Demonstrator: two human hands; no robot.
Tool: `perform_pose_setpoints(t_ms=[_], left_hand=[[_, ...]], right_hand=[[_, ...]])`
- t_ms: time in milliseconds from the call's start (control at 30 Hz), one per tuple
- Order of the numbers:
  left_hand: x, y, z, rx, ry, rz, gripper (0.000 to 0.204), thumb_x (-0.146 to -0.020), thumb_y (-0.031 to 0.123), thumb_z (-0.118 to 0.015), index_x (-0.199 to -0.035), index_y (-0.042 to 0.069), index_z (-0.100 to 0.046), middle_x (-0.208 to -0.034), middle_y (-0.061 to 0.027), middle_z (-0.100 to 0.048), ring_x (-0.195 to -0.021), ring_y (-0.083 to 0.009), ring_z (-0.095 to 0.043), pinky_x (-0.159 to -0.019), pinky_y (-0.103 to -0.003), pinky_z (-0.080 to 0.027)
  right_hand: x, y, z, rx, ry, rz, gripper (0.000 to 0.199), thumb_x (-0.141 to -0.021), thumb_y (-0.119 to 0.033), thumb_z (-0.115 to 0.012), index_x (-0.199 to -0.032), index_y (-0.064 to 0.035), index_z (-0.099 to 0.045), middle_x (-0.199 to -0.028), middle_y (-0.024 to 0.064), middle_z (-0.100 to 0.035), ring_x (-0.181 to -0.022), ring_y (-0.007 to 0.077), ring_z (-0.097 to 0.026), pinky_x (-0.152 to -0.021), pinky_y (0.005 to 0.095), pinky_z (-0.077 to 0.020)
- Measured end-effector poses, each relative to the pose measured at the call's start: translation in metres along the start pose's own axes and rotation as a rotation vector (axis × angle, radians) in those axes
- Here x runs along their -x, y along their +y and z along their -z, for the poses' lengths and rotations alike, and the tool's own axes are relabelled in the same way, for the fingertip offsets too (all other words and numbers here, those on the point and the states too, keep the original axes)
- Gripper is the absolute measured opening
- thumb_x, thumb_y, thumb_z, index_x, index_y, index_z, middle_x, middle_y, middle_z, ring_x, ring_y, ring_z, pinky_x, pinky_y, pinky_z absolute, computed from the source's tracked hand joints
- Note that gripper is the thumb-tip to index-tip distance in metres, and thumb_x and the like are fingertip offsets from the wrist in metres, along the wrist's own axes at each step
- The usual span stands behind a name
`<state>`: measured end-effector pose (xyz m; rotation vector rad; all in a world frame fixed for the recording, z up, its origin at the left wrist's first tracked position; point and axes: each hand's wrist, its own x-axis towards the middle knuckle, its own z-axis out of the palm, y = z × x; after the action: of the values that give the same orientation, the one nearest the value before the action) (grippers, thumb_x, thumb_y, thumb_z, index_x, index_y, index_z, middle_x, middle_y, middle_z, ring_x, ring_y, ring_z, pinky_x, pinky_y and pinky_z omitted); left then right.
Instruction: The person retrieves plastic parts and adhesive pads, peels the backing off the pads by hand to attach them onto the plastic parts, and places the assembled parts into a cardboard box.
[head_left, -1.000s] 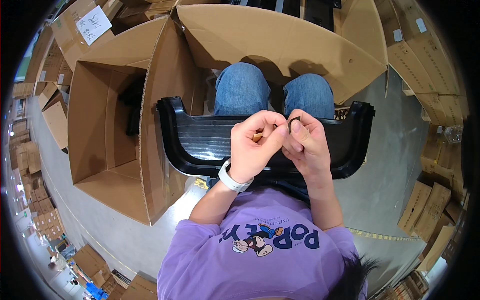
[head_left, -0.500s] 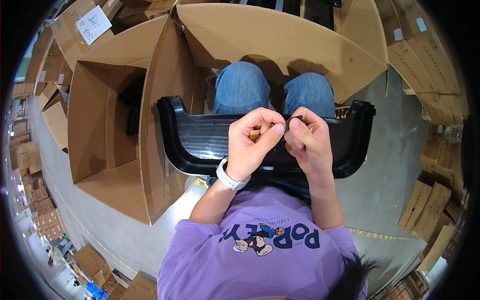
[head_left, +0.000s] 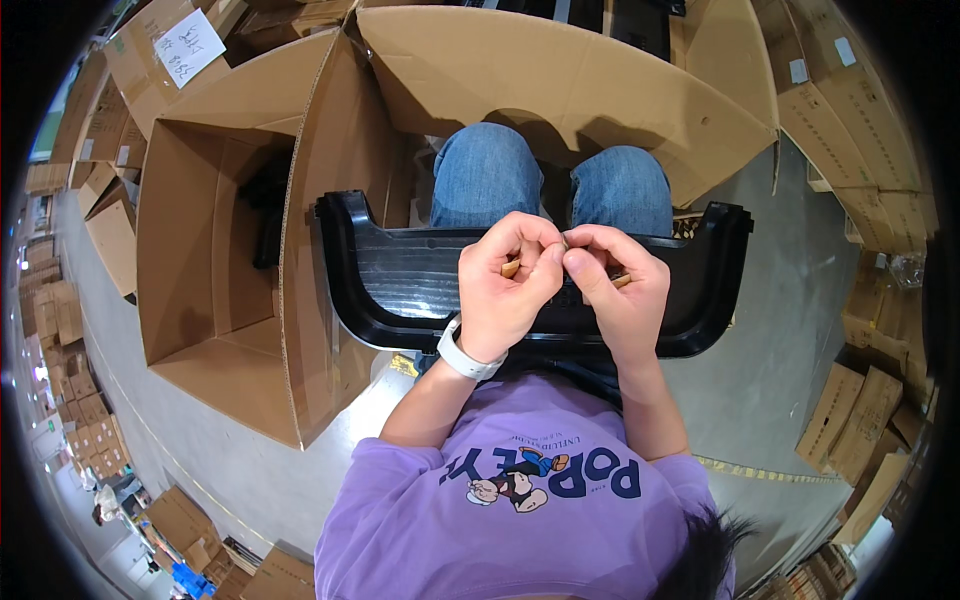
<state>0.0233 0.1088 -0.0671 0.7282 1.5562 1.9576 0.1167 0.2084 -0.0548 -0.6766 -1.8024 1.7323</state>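
A black plastic tray-shaped part [head_left: 400, 290] with raised ends lies across my lap, over my blue-jeaned knees. My left hand [head_left: 505, 285] and my right hand [head_left: 615, 290] meet above its middle. Their fingertips pinch together on a small tan piece [head_left: 512, 268], mostly hidden by the fingers. Another bit of tan shows at my right hand's fingers [head_left: 622, 281]. A white watch band [head_left: 462, 355] circles my left wrist.
A large open cardboard box [head_left: 215, 250] stands to my left with a dark object [head_left: 268, 195] inside. Its big flaps [head_left: 560, 80] spread in front of my knees. Stacks of flat cartons [head_left: 860, 120] line the right side and several boxes lie far left on the grey floor.
Both hands stay together over the black part. The fingers shift slightly around the small tan piece; nothing else has moved.
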Motion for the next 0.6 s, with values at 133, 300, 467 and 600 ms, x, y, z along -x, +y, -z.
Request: perform_pose_setpoints(t_ms=[133, 300, 467, 600], left_hand=[[-0.001, -0.002, 0.005, -0.114, -0.051, -0.046, 0.007, -0.083, -0.005, -0.058, -0.085, 0.003, -0.057, -0.067, 0.0072, -0.046, -0.058, 0.0005, -0.034, -0.052, -0.017, -0.026], [-0.004, -0.007, 0.005, 0.089, -0.006, 0.128, 0.005, -0.083, 0.000, -0.050, -0.083, 0.005, -0.052, -0.074, 0.0034, -0.048, -0.058, -0.0017, -0.034, -0.050, -0.018, -0.027], [-0.010, -0.011, 0.011, 0.601, 0.022, 0.355, 0.004, -0.083, 0.006, -0.045, -0.080, 0.006, -0.048, -0.093, -0.0043, -0.054, -0.057, -0.0040, -0.035, -0.047, -0.019, -0.030], [-0.010, -0.012, 0.015, 0.912, -0.057, 0.309, 0.004, -0.083, 0.005, -0.045, -0.080, 0.006, -0.044, -0.095, -0.0106, -0.058, -0.051, -0.0034, -0.033, -0.045, -0.018, -0.029]], right_hand=[[-0.002, 0.000, 0.006, -0.018, -0.068, -0.027, 0.014, -0.082, -0.006, -0.069, -0.092, 0.0024, -0.068, -0.067, -0.0025, -0.059, -0.059, 0.0005, -0.047, -0.052, 0.0158, -0.0346], [-0.002, 0.005, 0.008, -0.120, 0.044, -0.134, 0.008, -0.084, -0.005, -0.066, -0.087, 0.0017, -0.067, -0.064, -0.0048, -0.054, -0.054, -0.0005, -0.043, -0.048, 0.0158, -0.0304], [-0.007, 0.010, 0.018, -0.373, 0.165, -0.175, 0.008, -0.085, -0.006, -0.065, -0.086, 0.0015, -0.066, -0.058, -0.0066, -0.046, -0.045, -0.0009, -0.033, -0.042, 0.0180, -0.0218], [-0.007, 0.010, 0.020, -0.161, 0.221, -0.092, 0.007, -0.085, -0.005, -0.064, -0.087, 0.0016, -0.064, -0.057, -0.0048, -0.046, -0.045, 0.0010, -0.035, -0.041, 0.0182, -0.0238]])
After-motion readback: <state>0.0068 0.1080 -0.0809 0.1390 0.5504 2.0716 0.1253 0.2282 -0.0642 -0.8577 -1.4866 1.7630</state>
